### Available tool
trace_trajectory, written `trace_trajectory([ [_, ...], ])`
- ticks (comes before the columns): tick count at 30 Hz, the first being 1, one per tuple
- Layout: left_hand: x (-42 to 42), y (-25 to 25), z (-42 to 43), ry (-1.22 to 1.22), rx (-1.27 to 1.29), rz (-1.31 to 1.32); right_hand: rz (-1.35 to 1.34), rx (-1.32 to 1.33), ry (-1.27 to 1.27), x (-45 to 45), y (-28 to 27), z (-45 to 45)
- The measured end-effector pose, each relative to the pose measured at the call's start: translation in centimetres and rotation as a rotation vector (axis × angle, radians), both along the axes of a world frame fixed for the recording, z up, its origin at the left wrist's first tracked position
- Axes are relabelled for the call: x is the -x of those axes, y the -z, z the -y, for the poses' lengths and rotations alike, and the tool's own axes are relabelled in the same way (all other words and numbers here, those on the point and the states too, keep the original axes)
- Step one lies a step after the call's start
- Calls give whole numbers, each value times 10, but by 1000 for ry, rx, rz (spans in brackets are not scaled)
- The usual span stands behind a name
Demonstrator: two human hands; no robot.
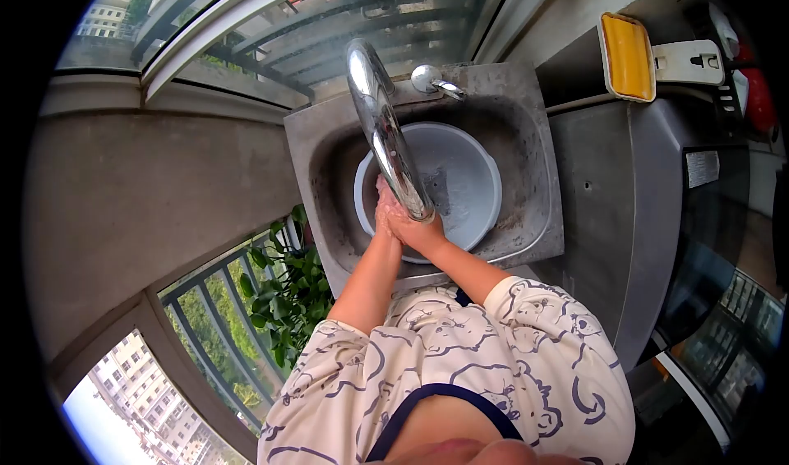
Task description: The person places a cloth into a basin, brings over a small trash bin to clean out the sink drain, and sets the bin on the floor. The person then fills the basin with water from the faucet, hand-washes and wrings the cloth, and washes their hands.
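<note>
Under the curved chrome faucet [386, 128], my left hand [385, 206] and my right hand [421, 233] are pressed together and look wet. The faucet's spout end partly covers them. They are over the left part of a light blue-grey basin [468, 177], which sits inside the metal sink [522, 136]. My right hand lies across my left hand and wrist. The fingers of both hands are largely hidden, so whether they hold anything cannot be made out. The faucet lever [438, 81] is behind the basin.
A yellow bar in a white holder [629, 58] is on the wall at upper right. A grey appliance [657, 210] stands right of the sink. Green leafy plants [292, 301] are at the left below the sink's edge. Windows [329, 38] lie behind the faucet.
</note>
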State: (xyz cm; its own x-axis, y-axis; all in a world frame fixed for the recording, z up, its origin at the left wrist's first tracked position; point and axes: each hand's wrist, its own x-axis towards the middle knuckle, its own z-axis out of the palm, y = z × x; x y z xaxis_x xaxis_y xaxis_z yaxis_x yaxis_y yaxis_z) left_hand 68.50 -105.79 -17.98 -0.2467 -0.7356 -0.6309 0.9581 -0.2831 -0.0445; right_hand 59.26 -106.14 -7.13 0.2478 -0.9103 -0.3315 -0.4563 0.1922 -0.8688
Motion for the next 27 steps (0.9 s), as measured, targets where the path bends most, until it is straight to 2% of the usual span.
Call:
trace_trajectory([
  [1,10,-13,4,41,-19,105,-60,14,34,1,-2,5],
  [2,19,-29,3,80,-49,211,-158,239,111,5,19,10],
  [3,23,-46,-3,120,-92,321,-151,225,109,11,30,19],
  [4,22,-60,-3,243,-92,356,-272,136,56,17,39,31],
  [5,19,-59,-4,249,-88,363,-393,63,10,22,46,42],
  [6,17,-56,-2,242,-134,513,-390,76,18,25,52,49],
  [7,17,-54,-3,228,-192,655,-506,242,-49,29,57,50],
  [8,6,-73,-2,436,-70,871,-616,395,-125,32,64,43],
  [9,3,-53,-13,340,-50,1065,-614,381,-134,35,80,32],
  [10,-3,-24,-23,352,-111,1159,-787,452,-9,36,103,28],
  [11,-5,-24,-19,360,-166,1255,-957,526,125,34,101,34],
  [12,-1,-23,-18,360,-166,1255,-853,272,-29,30,96,25],
  [13,14,-59,-8,391,-367,1079,-856,264,-32,28,80,22],
  [14,22,-79,0,413,-554,896,-761,-6,-302,28,66,23],
  [15,17,-58,-1,412,-543,894,-649,-268,-559,29,62,29],
  [16,5,-22,-9,309,-366,739,-758,-91,-574,36,63,34],
  [17,0,-19,-9,208,-196,583,-756,-94,-571,38,75,35],
  [18,-1,-16,-11,259,-181,673,-843,32,-394,37,93,36],
  [19,5,-34,-3,257,-182,675,-920,156,-216,36,105,35],
  [20,14,-53,4,360,-296,590,-830,82,-176,27,61,39],
  [21,19,-63,6,464,-406,500,-830,77,-174,23,79,36],
  [22,22,-64,8,476,-209,449,-446,-264,-159,21,110,36],
  [23,19,-60,10,482,-200,444,-50,-584,-133,18,108,43],
  [24,9,-54,12,307,-138,332,-10,-548,-143,17,103,36],
  [25,2,-47,15,125,-79,221,30,-513,-161,12,64,29],
  [27,0,-32,12,181,-116,279,-222,235,-64,2,-9,6],
])
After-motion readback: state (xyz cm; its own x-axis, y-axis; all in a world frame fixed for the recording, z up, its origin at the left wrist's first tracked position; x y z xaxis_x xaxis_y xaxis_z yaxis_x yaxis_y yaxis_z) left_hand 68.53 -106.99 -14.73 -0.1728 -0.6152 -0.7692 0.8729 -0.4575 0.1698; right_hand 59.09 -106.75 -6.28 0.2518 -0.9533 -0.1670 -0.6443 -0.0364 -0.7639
